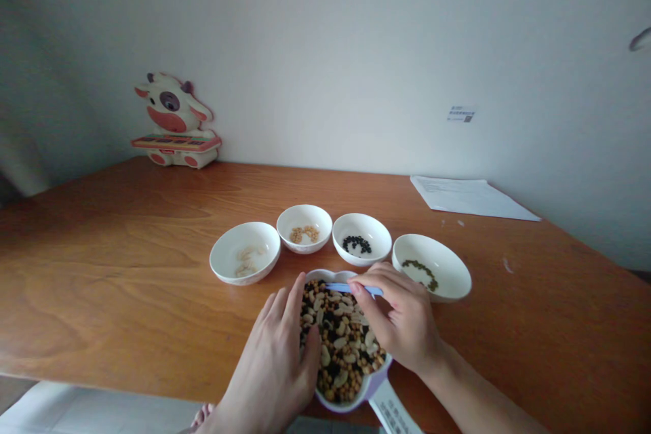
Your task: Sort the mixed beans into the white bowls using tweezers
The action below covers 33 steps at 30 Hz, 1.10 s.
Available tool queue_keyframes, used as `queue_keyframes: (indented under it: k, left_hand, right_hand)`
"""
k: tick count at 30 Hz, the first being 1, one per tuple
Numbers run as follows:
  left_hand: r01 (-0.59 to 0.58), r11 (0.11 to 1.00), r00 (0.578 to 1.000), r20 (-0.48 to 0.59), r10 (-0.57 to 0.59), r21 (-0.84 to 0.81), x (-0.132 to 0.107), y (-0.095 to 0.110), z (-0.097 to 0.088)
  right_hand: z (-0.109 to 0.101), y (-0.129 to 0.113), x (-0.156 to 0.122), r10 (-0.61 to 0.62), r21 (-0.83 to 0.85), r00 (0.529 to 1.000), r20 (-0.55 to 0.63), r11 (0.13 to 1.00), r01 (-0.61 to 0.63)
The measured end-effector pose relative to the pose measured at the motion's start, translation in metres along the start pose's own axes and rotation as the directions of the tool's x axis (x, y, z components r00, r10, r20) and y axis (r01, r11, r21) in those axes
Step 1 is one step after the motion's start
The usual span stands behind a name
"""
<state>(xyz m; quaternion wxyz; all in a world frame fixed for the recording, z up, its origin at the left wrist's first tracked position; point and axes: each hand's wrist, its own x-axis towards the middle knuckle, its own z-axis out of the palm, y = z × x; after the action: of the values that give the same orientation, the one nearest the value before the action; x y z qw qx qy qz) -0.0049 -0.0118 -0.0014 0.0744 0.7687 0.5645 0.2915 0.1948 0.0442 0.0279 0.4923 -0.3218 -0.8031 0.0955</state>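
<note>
Bare left hand hid part of the scalloped white-and-lilac pan | I couldn't read the white rectangular wall label

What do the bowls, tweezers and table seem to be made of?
Bowls: probably glazed ceramic, going by the smooth white shine, though plastic is possible. Tweezers: likely plastic, from their even, pale blue colour. Table: wood or veneer, slight sheen; brown grain shows.

Pan: one
Bowls: four (pan excluded)
Blue tool: one
Hands: two
Toy cow: one
Wall label: one
</note>
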Motion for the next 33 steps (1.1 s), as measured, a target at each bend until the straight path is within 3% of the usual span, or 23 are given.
queue_keyframes:
  k: [8,12,22,33]
  left_hand:
    - [-0.017,1.0,0.999,-0.038,0.018,0.012,0.001,-0.001,0.002]
    - [-0.003,1.0,1.0,-0.027,0.002,-0.005,0.0,-0.001,0.002]
    - [-0.022,1.0,0.999,-0.025,0.022,-0.004,0.0,-0.002,0.001]
    - [-0.007,1.0,1.0,-0.03,0.007,-0.01,0.0,0.0,0.0]
  right_hand:
    - [0.003,0.005,0.014,0.176,0.055,0.956,-0.236,0.984,-0.168]
    - [0.005,0.011,0.025,0.215,0.018,0.933,-0.29,0.975,-0.22]
    - [0.022,0.02,0.039,0.241,-0.045,0.938,-0.247,0.965,-0.26]
    - [0.023,0.022,0.036,0.208,-0.103,0.959,-0.192,0.967,-0.231]
